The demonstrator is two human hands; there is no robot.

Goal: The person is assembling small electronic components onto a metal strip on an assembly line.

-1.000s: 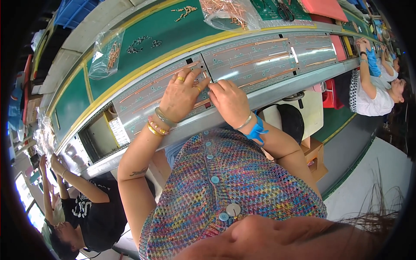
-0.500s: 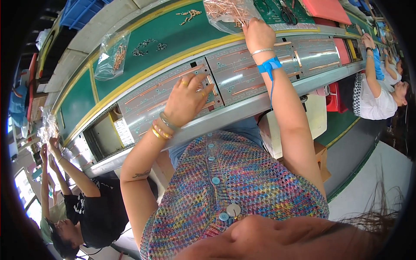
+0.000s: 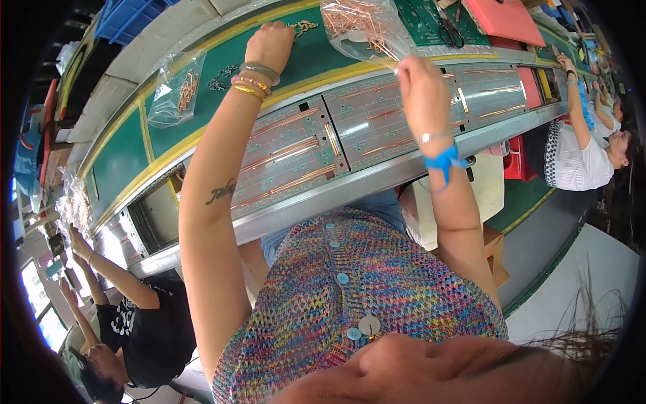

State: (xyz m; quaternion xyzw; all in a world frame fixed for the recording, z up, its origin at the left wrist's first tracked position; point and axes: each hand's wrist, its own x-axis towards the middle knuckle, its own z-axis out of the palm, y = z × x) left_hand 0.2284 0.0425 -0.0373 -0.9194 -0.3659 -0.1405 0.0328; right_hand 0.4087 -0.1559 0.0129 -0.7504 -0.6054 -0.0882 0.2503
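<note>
My left hand (image 3: pixel 270 46) is at the far side of the green bench, beside a small pile of brass-coloured pieces (image 3: pixel 304 27). Its fingers are bent down, and their tips are partly hidden. Over the line of grey printed plates (image 3: pixel 377 118) my right hand (image 3: pixel 422 94) hangs with fingers pinched near the lower corner of a clear plastic bag (image 3: pixel 367 30) of thin copper pieces. What that pinch holds is too small to make out. Long copper strips (image 3: pixel 279 153) lie in rows on the plates.
Another clear bag (image 3: pixel 180 91) with copper pieces lies left, near a cluster of small dark metal parts (image 3: pixel 223 77). Scissors (image 3: pixel 449 30) rest on a green board, beside a red pad (image 3: pixel 505 23). A metal rail (image 3: pixel 316 192) edges the line. Co-workers sit on both sides.
My left hand has gone from above the plates, fingers spread, to the brass-coloured pieces at the far side. My right hand has drawn back from the copper bag toward me.
</note>
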